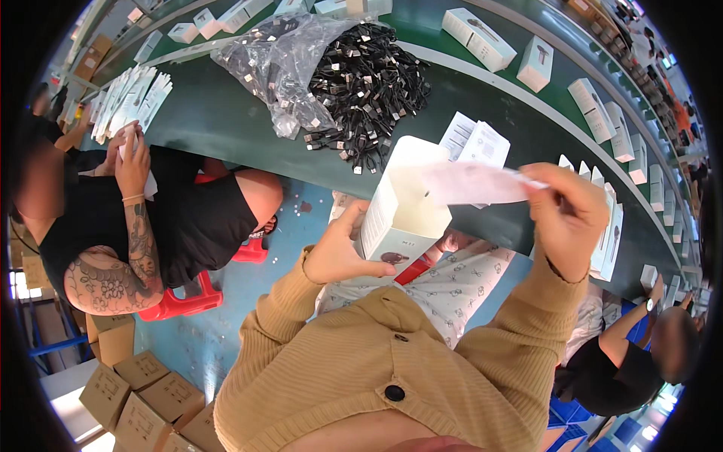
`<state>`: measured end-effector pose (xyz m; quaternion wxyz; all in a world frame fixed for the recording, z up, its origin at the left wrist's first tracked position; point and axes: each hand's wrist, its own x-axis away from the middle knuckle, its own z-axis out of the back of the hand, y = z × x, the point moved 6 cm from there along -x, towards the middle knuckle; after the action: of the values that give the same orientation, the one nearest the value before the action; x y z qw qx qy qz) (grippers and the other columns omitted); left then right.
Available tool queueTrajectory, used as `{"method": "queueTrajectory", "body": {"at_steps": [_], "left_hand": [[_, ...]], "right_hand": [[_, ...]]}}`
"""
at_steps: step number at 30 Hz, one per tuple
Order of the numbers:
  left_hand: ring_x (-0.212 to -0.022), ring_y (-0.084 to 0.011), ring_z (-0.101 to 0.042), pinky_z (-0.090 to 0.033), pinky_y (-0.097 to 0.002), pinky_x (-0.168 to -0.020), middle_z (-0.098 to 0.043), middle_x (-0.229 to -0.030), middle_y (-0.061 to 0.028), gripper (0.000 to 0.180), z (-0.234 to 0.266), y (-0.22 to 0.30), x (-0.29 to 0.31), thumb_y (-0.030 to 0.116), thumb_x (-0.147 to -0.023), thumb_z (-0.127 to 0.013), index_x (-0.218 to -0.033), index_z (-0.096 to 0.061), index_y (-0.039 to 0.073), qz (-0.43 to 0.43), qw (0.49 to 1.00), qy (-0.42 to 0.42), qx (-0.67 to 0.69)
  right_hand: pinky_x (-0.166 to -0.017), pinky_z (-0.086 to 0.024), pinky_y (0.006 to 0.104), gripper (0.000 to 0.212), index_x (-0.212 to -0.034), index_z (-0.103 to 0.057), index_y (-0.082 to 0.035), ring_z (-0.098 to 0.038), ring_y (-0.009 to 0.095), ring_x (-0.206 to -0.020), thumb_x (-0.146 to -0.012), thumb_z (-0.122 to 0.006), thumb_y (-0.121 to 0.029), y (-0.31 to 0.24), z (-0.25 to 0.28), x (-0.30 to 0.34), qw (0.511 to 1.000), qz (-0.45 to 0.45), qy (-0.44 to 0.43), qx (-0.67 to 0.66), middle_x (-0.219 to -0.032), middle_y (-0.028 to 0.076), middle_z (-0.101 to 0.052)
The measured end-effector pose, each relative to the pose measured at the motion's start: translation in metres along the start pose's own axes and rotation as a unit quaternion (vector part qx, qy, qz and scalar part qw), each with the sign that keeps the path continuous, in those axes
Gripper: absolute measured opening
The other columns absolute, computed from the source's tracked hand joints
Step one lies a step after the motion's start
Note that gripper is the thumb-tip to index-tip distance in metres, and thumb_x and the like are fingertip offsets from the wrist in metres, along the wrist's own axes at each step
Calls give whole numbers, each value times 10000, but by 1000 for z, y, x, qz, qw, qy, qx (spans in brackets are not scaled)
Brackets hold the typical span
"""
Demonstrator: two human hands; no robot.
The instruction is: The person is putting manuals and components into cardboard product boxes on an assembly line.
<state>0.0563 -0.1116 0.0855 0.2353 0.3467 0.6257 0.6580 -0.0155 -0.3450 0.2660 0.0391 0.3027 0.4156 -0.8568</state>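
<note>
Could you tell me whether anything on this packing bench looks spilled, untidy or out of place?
The black cables have spilled out of their clear plastic bag into a loose, tangled heap on the green bench. The boxes on the conveyor look orderly.

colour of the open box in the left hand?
White box, small dark picture low on its front; clearest in head view.

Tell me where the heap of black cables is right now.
In the head view, the heap of black cables lies upper centre on the green table, right beside the clear plastic bag.
</note>
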Motion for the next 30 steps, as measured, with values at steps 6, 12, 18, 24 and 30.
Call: {"method": "queueTrajectory", "body": {"at_steps": [6,12,18,24,30], "left_hand": [[-1092,-188,-563,-435,-343,-953,-586,-1174,-108,917,-4,-3,4,200,-559,-921,-1285,-390,22,-20,999,-42,-29],[-1113,-195,-558,-436,-345,-961,-578,-1194,-127,871,11,-23,23,192,-600,-902,-1273,-379,16,-18,998,39,45],[-1116,-196,-556,-437,-343,-963,-577,-1195,-138,840,24,-37,30,160,-628,-881,-1270,-362,4,-51,995,89,0],[-1106,-208,-563,-442,-351,-956,-579,-1182,-138,823,31,-40,25,155,-641,-870,-1265,-355,4,-46,994,95,43],[-1100,-218,-569,-448,-358,-942,-583,-1166,-140,805,27,-39,14,152,-644,-869,-1253,-360,10,-68,993,89,36]], "right_hand": [[-590,-451,231,139,-888,-683,-1,-623,172,-687,-751,-666,16,1,-78,-2,975,55,-217,2,-868,115,-683],[-681,-506,423,342,-967,-678,-62,-645,331,-786,-825,-666,-373,76,-124,-54,974,-37,-91,203,-878,126,-651],[-751,-521,454,329,-961,-656,-68,-654,359,-893,-842,-640,-374,150,-180,-72,907,-186,-174,336,-931,167,-675],[-779,-520,451,267,-969,-691,-85,-654,366,-891,-837,-624,-307,149,-164,-63,908,-218,-194,301,-950,177,-678],[-626,-501,349,202,-929,-693,-33,-634,284,-682,-851,-621,-205,116,-106,-60,990,-86,-55,96,-888,165,-652]]}}
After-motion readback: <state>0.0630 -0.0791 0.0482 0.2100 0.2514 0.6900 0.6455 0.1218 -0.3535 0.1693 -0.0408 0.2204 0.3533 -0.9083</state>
